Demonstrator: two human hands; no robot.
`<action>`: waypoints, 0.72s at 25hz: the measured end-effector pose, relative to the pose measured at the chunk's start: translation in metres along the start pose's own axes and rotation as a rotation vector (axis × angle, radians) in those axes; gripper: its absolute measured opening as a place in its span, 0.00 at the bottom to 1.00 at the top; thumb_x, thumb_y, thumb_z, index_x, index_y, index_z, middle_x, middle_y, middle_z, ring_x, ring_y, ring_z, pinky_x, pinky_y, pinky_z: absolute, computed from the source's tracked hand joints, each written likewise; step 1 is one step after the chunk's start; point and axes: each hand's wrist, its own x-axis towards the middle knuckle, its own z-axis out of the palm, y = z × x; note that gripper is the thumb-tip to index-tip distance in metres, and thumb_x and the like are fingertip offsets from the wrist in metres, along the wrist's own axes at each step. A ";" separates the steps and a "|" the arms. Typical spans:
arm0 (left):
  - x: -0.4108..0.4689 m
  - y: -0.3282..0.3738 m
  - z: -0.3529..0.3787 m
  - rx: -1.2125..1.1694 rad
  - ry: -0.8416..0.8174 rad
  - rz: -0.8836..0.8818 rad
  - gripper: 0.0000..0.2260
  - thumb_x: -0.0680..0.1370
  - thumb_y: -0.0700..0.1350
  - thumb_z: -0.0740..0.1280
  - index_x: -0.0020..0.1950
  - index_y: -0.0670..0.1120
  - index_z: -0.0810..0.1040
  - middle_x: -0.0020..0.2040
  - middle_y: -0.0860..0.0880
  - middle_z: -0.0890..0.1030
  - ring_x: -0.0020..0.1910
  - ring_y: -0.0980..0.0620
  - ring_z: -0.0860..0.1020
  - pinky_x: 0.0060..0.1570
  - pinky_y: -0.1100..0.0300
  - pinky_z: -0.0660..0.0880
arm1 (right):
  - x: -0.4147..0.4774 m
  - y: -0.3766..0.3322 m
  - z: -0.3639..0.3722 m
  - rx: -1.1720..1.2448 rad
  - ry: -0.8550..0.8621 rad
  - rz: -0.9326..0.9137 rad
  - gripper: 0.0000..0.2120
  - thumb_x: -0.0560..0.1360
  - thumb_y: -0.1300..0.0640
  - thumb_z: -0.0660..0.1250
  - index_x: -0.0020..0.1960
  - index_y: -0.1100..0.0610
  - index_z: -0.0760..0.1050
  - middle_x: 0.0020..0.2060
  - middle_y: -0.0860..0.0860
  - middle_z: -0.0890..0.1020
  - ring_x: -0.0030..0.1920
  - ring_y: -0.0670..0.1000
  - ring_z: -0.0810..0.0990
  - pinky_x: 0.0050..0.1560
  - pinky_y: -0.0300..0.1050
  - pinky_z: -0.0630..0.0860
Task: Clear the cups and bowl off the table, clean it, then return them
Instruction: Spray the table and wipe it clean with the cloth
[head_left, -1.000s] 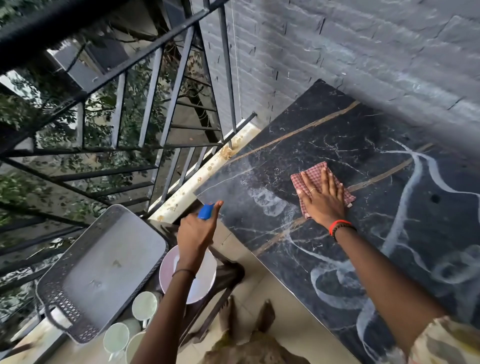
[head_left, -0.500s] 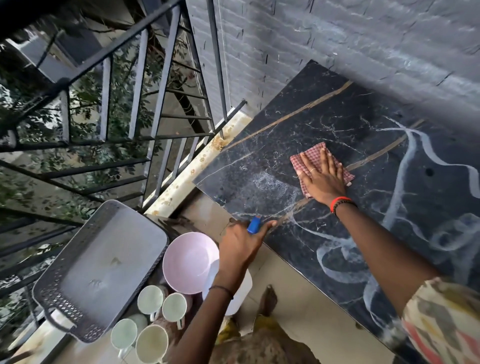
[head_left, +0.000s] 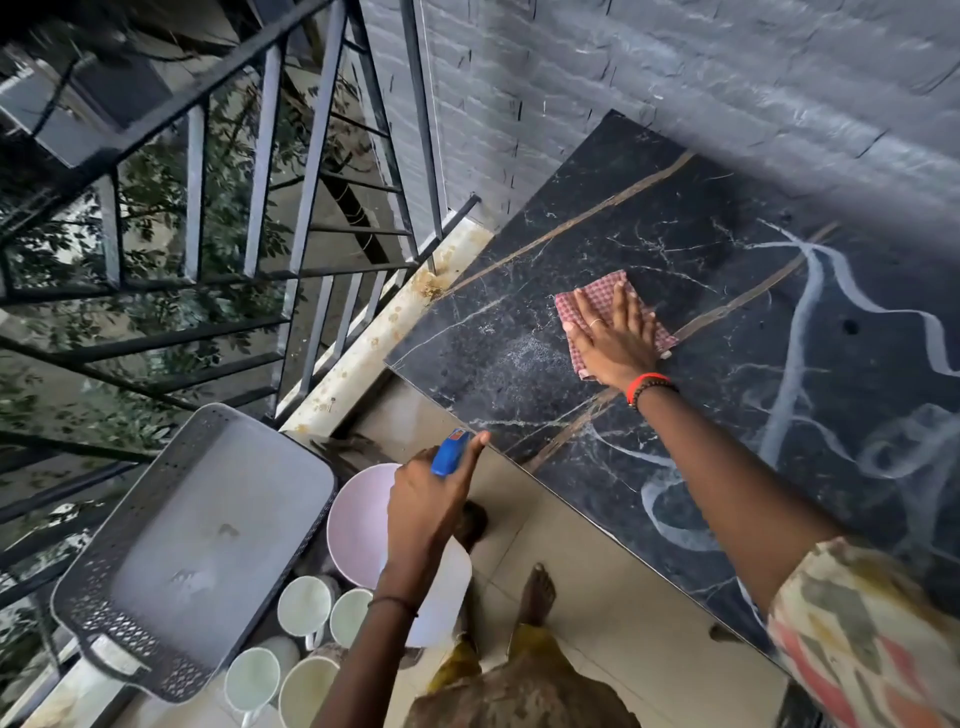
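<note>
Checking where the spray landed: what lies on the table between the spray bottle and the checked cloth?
Head view: only bare black marble table with a faint misted patch beside the checked cloth; nothing else up to the spray bottle.

**No legible text**

Nothing readable in view. Spray bottle (head_left: 450, 457): a small orange patch on the blue head, possibly a label, too small and blurred to make out. Surface (head_left: 701, 244): pale looping streaks (head_left: 795, 332) run across the dark marble, and I cannot tell any letters or numbers in them.
</note>
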 end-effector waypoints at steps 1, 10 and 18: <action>0.002 -0.002 -0.005 0.007 -0.016 0.005 0.40 0.63 0.82 0.50 0.48 0.50 0.81 0.27 0.44 0.78 0.34 0.46 0.79 0.44 0.48 0.76 | 0.001 -0.014 0.002 -0.011 0.010 -0.032 0.28 0.78 0.34 0.40 0.74 0.37 0.35 0.76 0.57 0.35 0.76 0.60 0.36 0.73 0.65 0.41; 0.031 0.005 -0.029 -0.080 -0.004 -0.005 0.35 0.68 0.76 0.57 0.46 0.44 0.81 0.28 0.41 0.79 0.37 0.46 0.81 0.46 0.46 0.77 | -0.103 -0.081 0.073 -0.090 0.122 -0.357 0.26 0.79 0.37 0.42 0.75 0.37 0.39 0.77 0.57 0.40 0.76 0.57 0.39 0.75 0.60 0.41; 0.049 0.006 -0.046 -0.074 -0.039 0.047 0.16 0.70 0.72 0.55 0.42 0.64 0.76 0.26 0.41 0.80 0.39 0.48 0.82 0.47 0.44 0.77 | -0.060 -0.038 0.049 -0.112 0.150 -0.175 0.26 0.78 0.35 0.38 0.74 0.35 0.36 0.77 0.55 0.38 0.77 0.57 0.40 0.75 0.61 0.43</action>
